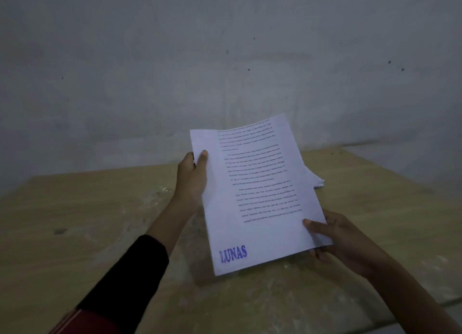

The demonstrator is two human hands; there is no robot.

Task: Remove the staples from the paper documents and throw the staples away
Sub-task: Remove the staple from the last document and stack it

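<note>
I lift a stamped document [257, 196] above the counter [100, 221], left hand [192, 178] pinching its 9 o'clock edge, right hand [337, 241] gripping the 4 o'clock corner, seemingly to find the staple.

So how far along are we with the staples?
Nothing looks finished: no loose staples or bin show. In hand: the left hand and right hand hold one printed document above the table. Left: any staple in it, unseen here, plus the stack behind.
</note>
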